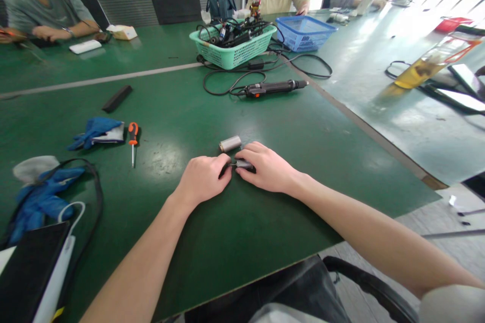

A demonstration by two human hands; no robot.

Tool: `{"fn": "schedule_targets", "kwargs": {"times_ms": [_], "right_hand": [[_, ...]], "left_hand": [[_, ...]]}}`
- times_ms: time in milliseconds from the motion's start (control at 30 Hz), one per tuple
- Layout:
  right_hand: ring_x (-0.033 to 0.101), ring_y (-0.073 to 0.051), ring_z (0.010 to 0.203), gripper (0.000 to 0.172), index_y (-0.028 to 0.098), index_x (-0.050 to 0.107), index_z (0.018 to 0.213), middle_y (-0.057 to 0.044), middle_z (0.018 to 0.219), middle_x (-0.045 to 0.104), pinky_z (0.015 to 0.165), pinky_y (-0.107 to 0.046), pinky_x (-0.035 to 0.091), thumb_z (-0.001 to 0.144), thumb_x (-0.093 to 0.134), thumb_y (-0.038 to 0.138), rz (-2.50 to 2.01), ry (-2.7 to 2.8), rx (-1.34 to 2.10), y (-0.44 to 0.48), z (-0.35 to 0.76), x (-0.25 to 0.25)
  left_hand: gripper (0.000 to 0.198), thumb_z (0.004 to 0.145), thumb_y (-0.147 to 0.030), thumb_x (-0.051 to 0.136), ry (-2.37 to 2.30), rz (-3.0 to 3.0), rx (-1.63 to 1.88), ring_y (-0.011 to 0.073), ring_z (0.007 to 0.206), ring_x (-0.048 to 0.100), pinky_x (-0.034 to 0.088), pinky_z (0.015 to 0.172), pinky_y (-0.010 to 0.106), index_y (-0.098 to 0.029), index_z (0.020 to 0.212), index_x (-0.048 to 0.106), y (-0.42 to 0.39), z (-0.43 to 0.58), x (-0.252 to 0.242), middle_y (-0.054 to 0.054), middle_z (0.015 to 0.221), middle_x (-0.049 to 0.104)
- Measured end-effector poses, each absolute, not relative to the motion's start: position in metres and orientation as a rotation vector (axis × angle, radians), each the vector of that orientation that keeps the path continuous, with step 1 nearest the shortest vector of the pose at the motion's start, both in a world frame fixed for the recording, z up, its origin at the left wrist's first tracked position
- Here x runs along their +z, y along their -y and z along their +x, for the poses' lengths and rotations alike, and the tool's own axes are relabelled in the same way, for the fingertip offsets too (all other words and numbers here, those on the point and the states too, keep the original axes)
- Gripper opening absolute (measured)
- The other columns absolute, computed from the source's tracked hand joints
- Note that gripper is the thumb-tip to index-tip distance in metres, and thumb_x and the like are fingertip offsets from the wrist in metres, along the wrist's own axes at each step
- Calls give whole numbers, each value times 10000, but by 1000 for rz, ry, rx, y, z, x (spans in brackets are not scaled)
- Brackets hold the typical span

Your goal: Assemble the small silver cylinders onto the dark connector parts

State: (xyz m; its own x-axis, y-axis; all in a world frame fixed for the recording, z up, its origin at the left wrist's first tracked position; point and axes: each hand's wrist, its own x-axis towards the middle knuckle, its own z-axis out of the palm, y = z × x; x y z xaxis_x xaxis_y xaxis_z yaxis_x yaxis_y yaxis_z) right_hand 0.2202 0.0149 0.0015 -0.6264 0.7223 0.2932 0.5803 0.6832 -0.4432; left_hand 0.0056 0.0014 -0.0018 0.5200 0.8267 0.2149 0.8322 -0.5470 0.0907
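Note:
My right hand (267, 167) is closed around a small grey metal cylinder (244, 164), whose end shows between thumb and fingers. Close to it, my left hand (204, 176) has its fingers curled together; a bit of something dark shows by its thumb, mostly hidden. A thin piece bridges the narrow gap between the two hands. Just beyond them a short silver metal cylinder (230, 144) lies on its side on the green table (235, 232).
An orange-handled screwdriver (133, 136), blue gloves (98, 130) and a dark bar (117, 99) lie left. Farther back are a corded electric screwdriver (273, 89), a green basket of cables (235, 54) and a blue basket (303, 35). Several people sit around.

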Motion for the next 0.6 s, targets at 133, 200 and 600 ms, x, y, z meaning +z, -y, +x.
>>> {"fn": "schedule_targets", "kwargs": {"times_ms": [133, 200, 600], "right_hand": [[577, -251, 989, 174, 166, 649, 1063, -107, 1012, 652, 885, -393, 486, 924, 596, 258, -985, 2457, 436, -16, 222, 1], [577, -252, 1003, 176, 171, 646, 1078, -111, 1037, 650, 894, -398, 488, 931, 593, 252, -967, 2459, 441, -16, 223, 0], [581, -258, 1023, 185, 161, 648, 1100, -122, 1070, 648, 910, -413, 502, 939, 586, 228, -954, 2456, 438, -17, 223, 0]], "left_hand": [[202, 940, -340, 490, 1495, -2715, -354, 194, 636, 639, 375, 584, 298, -210, 956, 645, -1, 6, -2, 30, 735, 698], [209, 943, -344, 485, 1494, -2711, -347, 196, 635, 638, 376, 586, 299, -211, 956, 646, -1, 6, -3, 30, 734, 696], [218, 951, -347, 472, 1490, -2705, -332, 194, 630, 633, 362, 583, 306, -213, 953, 644, -1, 5, -3, 24, 740, 697]]}}
